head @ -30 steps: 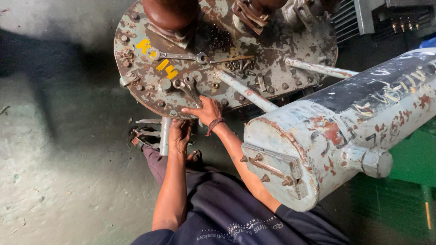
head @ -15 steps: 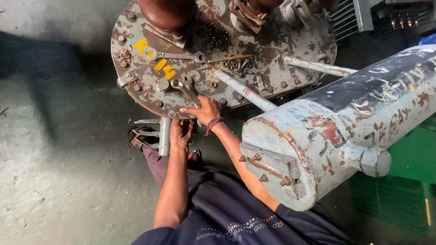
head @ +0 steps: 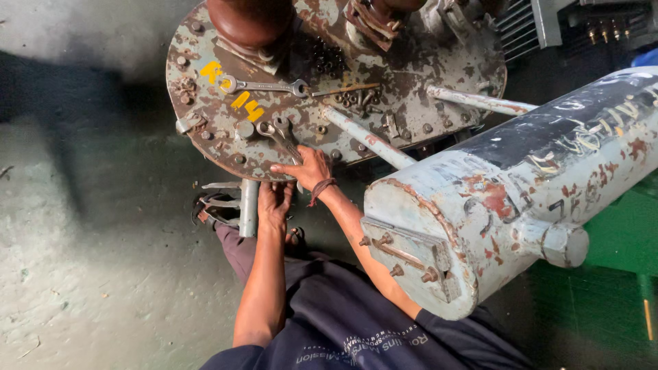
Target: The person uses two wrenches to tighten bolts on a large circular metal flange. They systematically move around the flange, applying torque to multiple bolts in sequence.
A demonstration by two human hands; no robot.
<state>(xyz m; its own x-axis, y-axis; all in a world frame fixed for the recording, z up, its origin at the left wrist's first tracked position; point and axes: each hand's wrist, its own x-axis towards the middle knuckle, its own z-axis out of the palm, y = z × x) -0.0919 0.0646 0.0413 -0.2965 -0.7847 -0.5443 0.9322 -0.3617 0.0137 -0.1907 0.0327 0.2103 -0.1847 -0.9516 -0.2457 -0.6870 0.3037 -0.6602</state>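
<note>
Spanner (head: 279, 135) lies on the rusted round lid (head: 411, 75) with its open jaw set on a bolt near the lid's edge, its handle running back under the fingers of the right hand (head: 305, 168), which curl over it in a loose grasp. To the left of those fingers, and below the lid's rim, the left hand (head: 274, 202) reaches up under the edge; its fingers are hidden against the underside, so whether they pinch a nut or merely press there cannot be told. Just left of that hand a grey pipe leg (head: 248, 205) stands down to the concrete floor (head: 89, 260). Above the right-hand fingers a second, longer spanner (head: 264, 85) rests loose on the lid beside yellow painted marks, well apart from both hands. Further right a pale pipe (head: 363, 136) slants across the lid, and beyond it a large grey cylinder (head: 507, 199) with peeling paint lies close by the right forearm. The step in hand looks like turning a rim bolt while its underside is steadied from below. The next move would seem to call for a firm swing of the handle with the jaw kept square on the bolt head, since a slip could bring the knuckles against the rough lid.
</note>
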